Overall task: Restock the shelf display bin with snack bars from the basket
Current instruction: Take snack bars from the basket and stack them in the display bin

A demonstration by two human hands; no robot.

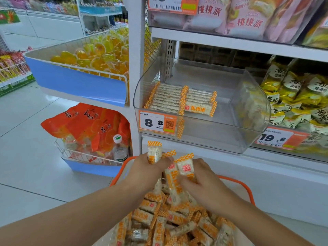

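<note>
Over the heaped basket [247, 189], the left hand [143, 168] and right hand [202, 176] each hold snack bars [185, 166] in a closed grip, gathering a handful, seemingly to lift next into the sparsely filled display bin [248, 110] above

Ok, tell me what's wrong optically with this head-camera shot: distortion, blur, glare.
Head view: wide-angle bending curves the shelf post and the floor lines; the upper shelf packs and the far aisle are soft; the clear display bin carries pale reflections on its walls, blurring what shows through its right side; lighting is flat and even, with barely any shadow; both hands, left hand and right hand, are fairly sharp.
</note>
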